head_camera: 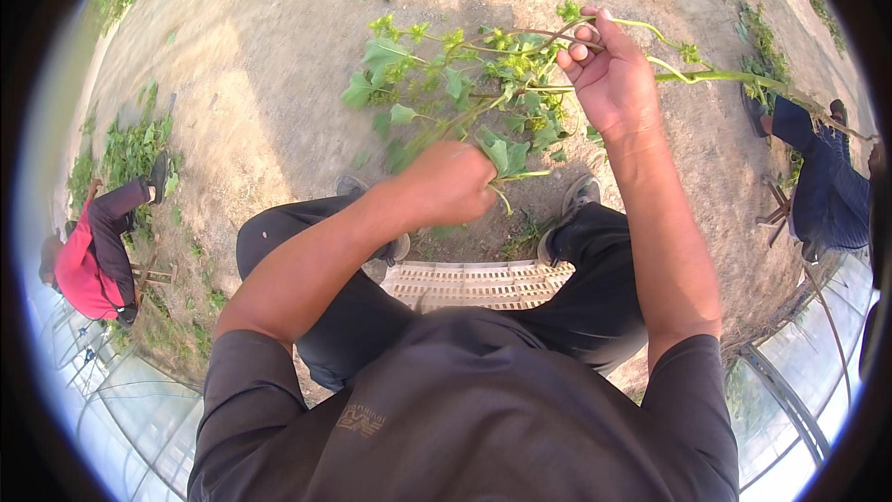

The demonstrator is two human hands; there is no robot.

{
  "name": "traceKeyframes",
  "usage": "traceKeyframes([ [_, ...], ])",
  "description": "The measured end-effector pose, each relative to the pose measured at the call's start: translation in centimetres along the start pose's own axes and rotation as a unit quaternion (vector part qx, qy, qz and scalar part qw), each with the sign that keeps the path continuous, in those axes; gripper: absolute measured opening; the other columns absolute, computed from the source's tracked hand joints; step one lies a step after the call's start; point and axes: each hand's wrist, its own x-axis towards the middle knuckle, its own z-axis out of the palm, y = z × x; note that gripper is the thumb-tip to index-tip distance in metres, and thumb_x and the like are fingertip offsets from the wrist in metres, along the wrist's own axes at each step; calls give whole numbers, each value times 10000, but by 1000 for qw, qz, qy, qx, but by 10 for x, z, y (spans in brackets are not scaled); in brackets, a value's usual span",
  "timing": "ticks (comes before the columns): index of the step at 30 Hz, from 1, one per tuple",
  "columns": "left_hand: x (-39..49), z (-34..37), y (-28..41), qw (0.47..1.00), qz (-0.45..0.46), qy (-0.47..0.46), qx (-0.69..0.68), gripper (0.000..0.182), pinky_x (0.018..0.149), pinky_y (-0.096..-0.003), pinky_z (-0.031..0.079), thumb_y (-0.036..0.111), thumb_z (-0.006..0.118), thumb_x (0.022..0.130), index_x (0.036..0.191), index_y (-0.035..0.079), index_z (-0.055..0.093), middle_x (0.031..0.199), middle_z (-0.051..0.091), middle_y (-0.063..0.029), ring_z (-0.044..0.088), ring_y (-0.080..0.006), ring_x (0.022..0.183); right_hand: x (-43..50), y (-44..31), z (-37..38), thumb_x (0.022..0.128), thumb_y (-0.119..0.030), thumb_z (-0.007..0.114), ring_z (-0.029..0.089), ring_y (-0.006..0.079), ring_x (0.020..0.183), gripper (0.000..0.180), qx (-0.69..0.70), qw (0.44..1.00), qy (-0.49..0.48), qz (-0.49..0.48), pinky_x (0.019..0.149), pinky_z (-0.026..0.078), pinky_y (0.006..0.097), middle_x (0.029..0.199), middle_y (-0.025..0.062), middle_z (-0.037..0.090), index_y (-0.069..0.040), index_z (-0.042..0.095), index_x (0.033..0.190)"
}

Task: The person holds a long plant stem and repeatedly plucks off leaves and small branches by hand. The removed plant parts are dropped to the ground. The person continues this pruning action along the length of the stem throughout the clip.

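Note:
My left hand (449, 183) is closed in a fist, low over the ground between my knees. Cut or torn stalks and a broad green leaf (507, 155) stick out of it on the right. Higher up and to the right, my right hand (614, 77) pinches the thin stems of a long leafy plant (460, 84) between thumb and curled fingers. Small yellow-green bud clusters (395, 70) stand along its branches. From behind my right wrist, the thick pale-green main stem (739, 77) runs rightward and narrows to a brownish, root-like end. The fist hides some of the foliage.
I sit over a pale slatted plastic crate (481, 284) on bare soil (279, 63). A person in red (90, 258) sits at left beside leafy plants (136, 146). Another in dark clothes (822, 181) sits at right. Translucent sheeting on a frame (150, 401) stands behind.

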Motion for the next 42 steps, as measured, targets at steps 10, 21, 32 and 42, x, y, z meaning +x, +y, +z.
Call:
traceKeyframes([
  [10,2,-13,8,997,-71,-3,-15,255,753,-521,515,261,671,901,969,16,670,870,673,-248,658,-457,860,0,0,-2,1083,-220,536,592,153,704,236,1,1000,-8,2,749,603,364,857,43,618,-10,605,1168],
  [21,10,-2,-12,993,-108,37,-6,248,725,-509,516,249,677,906,981,13,687,893,678,-262,663,-455,841,0,0,-2,1078,-223,547,625,167,725,234,-5,1000,-17,3,765,612,378,890,61,656,-13,615,1158],
  [32,63,22,-42,962,-150,227,-19,314,806,-566,526,281,639,881,918,-30,660,911,688,-278,669,-487,884,-12,0,25,1052,-219,587,717,270,856,248,60,993,-101,2,837,629,425,966,140,669,23,571,1104],
  [42,101,32,-28,981,-133,138,17,306,853,-530,530,256,652,888,993,-31,661,979,691,-277,669,-461,941,-32,-6,19,1048,-233,601,727,296,901,291,92,989,-115,24,850,628,425,994,158,667,55,578,1081],
])
